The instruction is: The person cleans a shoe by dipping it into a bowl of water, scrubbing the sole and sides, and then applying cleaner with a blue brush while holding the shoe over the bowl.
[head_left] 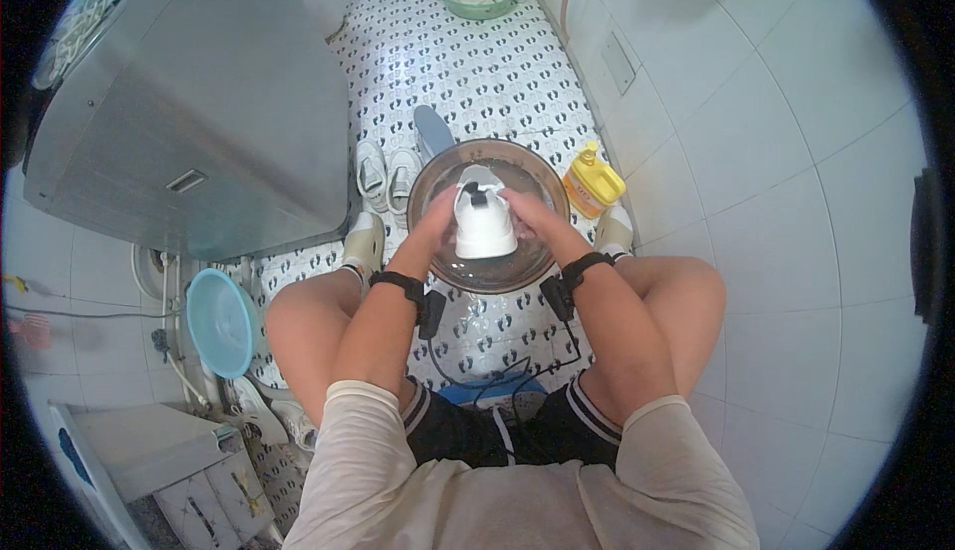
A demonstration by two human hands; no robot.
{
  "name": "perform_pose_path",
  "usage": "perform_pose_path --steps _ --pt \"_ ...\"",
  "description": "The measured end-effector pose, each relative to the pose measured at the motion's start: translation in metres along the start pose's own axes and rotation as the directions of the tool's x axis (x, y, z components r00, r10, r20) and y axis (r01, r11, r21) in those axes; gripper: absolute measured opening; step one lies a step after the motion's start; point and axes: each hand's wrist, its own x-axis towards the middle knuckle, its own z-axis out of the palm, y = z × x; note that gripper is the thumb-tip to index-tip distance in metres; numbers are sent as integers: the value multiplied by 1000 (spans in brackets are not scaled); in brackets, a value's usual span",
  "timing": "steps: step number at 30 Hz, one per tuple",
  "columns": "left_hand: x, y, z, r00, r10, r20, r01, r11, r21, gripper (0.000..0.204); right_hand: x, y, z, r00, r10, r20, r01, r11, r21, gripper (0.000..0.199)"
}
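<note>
A white sneaker (485,232) is held over a brown see-through basin (552,177) that has water in it. Its heel faces me, and a black patch shows at its collar. My left hand (441,216) closes on the shoe's left side, while my right hand (529,214) grips the right side near the opening. Most of my fingertips are hidden behind the shoe. Both wrists wear black straps with small boxes and cables.
A yellow pump bottle (594,184) stands right of the basin. To its left are a pair of white shoes (387,177) and a grey-blue slipper (433,129). A large grey appliance (199,112), a light-blue basin (221,324) and a green basin (480,9) with cloth are farther off.
</note>
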Motion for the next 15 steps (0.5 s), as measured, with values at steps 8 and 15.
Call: perform_pose_path --steps 8,15 --pt "-4 11 -16 997 -75 -27 75 997 -18 53 -9 -16 -1 998 9 -56 -14 996 -86 82" --pt "0 19 -4 968 -126 -215 152 982 110 62 -11 -13 1 994 -16 -104 5 995 -104 98"
